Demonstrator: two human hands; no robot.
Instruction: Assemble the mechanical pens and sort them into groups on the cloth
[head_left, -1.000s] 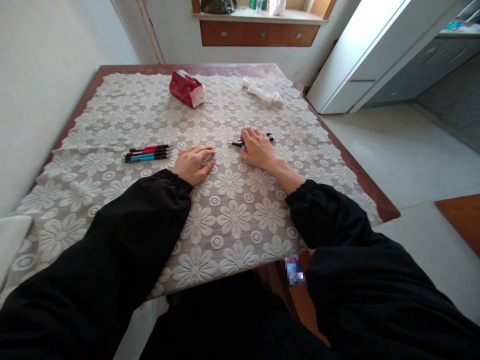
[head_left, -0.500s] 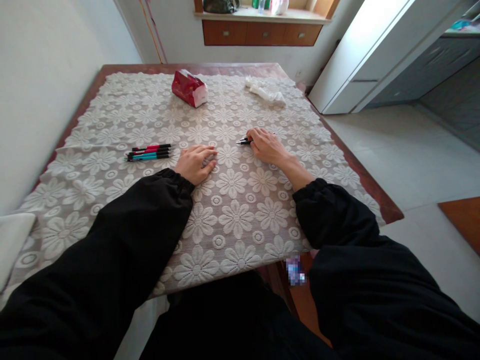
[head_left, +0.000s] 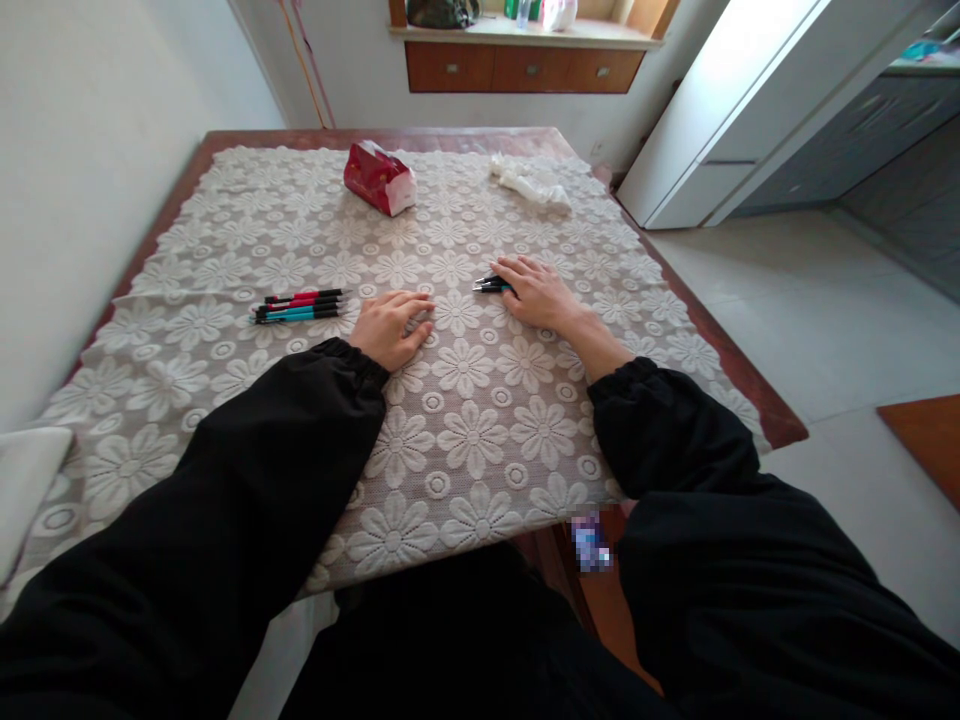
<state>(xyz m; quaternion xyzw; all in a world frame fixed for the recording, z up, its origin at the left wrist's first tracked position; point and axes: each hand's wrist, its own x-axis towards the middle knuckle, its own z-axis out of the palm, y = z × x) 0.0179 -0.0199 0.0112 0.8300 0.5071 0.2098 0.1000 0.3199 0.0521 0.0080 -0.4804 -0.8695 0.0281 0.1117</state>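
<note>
My right hand [head_left: 538,293] lies over a small bunch of dark pens [head_left: 488,285] on the lace tablecloth [head_left: 465,420], fingers curled round them; only their tips poke out to the left of the fingers. My left hand [head_left: 390,326] rests flat, palm down, on the cloth and holds nothing. To its left, a hand's width off, several pens with red, pink and teal barrels [head_left: 300,304] lie side by side in a neat row. Both arms wear black sleeves.
A red tissue pack [head_left: 379,178] and a crumpled white tissue [head_left: 529,183] lie at the far side of the wooden table [head_left: 780,425]. A wall runs along the left; a white cabinet [head_left: 720,110] stands to the right. A white object [head_left: 22,480] sits at the near left.
My right hand has slid a little to the right and closed over its pens, so their right ends no longer show. The left hand and the pen row have not moved.
</note>
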